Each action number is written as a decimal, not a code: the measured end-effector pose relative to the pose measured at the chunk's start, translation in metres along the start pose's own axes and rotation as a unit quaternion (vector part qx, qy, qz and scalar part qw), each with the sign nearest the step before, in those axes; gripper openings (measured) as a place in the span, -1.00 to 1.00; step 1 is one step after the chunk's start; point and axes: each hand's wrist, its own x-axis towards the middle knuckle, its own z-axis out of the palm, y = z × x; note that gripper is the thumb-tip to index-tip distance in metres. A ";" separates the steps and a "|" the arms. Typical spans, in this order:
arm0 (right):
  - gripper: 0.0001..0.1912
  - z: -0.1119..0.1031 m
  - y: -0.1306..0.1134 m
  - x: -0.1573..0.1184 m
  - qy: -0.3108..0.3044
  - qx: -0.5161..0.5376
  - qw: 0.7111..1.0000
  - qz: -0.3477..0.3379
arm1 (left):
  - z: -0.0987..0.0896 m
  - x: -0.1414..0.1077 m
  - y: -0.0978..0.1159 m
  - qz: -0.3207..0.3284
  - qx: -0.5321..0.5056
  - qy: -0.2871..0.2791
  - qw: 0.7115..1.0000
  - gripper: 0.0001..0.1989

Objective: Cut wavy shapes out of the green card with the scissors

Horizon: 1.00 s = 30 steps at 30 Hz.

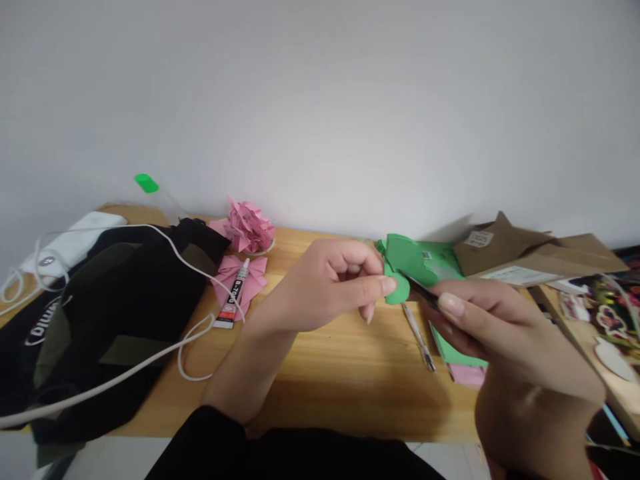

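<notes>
Thumb and fingers of my left hand (333, 287) pinch the lower edge of a curled piece of green paper (405, 257), held up above the table. My right hand (500, 333) grips slim black tweezers (423, 290), whose tips touch the green paper near its middle. Below the hands, a pen (419, 337) lies on the wood. Behind and under my right hand is a stack of green paper sheets (450, 350), with a pink edge showing beneath. The fingertips of my right hand are partly hidden behind the thumb.
On the wooden table (325, 373), a glue tube (233, 293) rests on folded pink paper (255, 275) beside a pink paper flower (250, 227). Black fabric (125, 307) and a white cable (115, 381) cover the left. Brown cardboard (530, 250) sits at the right, against the wall.
</notes>
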 end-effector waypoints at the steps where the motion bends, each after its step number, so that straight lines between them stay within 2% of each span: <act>1: -0.45 0.000 0.000 0.000 -0.001 -0.002 1.000 0.002 | 0.000 0.000 0.000 0.002 0.000 -0.004 1.000 -0.75; 6: -0.46 -0.001 0.002 -0.002 -0.011 0.009 1.000 0.004 | -0.001 0.000 0.000 0.007 -0.001 -0.016 1.000 -0.75; 14: -0.49 -0.010 0.000 -0.004 -0.062 0.000 0.997 0.043 | -0.006 0.000 0.000 -0.036 -0.018 -0.069 0.997 -0.79; 20: -0.49 -0.012 -0.010 0.002 -0.094 -0.006 0.995 0.035 | -0.006 0.001 -0.001 -0.041 -0.041 -0.085 0.995 -0.80; 30: -0.51 -0.019 -0.005 0.002 -0.113 -0.011 0.993 0.032 | -0.008 0.004 -0.003 -0.044 -0.067 -0.116 0.990 -0.80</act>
